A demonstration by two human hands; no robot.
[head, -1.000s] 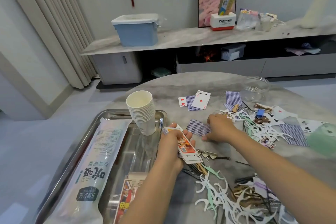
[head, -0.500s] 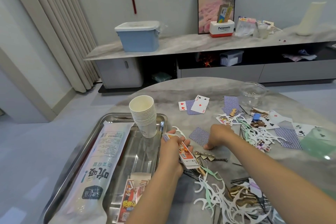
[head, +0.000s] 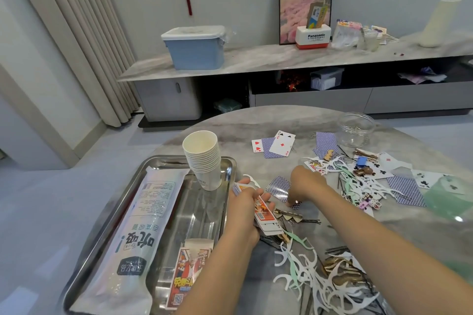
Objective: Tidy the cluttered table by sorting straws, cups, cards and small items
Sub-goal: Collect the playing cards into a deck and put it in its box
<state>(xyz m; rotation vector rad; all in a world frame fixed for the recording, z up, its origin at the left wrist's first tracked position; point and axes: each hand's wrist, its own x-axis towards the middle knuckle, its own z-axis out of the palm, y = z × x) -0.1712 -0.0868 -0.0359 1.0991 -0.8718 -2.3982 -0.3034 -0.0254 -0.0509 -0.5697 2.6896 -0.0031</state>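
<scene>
Left hand clenched around a stack of cards beside the tray. Right hand pressed fingertips on a face-down blue card mid-bench; grasp unclear.

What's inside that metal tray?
The tray holds a stack of paper cups, a long straw packet and a card box. The box's near end is hidden by the left forearm.
</scene>
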